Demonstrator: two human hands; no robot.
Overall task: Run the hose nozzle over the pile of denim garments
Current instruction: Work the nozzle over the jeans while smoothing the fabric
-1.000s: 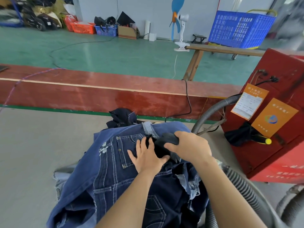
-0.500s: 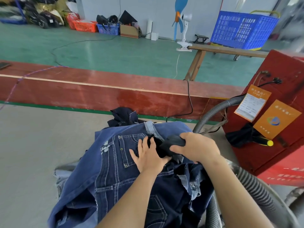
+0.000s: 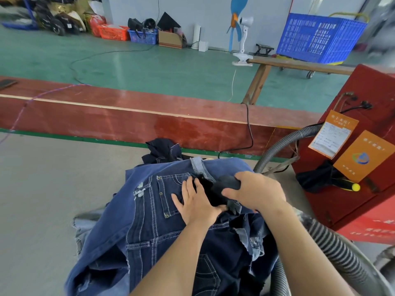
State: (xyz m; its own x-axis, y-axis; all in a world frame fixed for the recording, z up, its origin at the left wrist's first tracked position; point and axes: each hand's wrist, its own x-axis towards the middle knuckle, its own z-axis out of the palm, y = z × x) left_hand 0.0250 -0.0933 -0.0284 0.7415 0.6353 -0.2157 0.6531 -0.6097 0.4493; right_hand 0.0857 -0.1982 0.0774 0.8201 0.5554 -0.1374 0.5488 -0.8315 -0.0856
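Your right hand (image 3: 254, 192) has slid the gripped nozzle (image 3: 224, 186) slightly rightward across the denim pile (image 3: 149, 221), left hand (image 3: 196, 201) flat, so the pass continues.

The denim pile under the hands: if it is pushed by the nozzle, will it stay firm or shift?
The denim pile looks floppy: it drapes in folds, so it would likely bunch rather than slide whole. The left hand lies flat on it, probably to steady it. The right hand grips the nozzle; frayed edges might snag.
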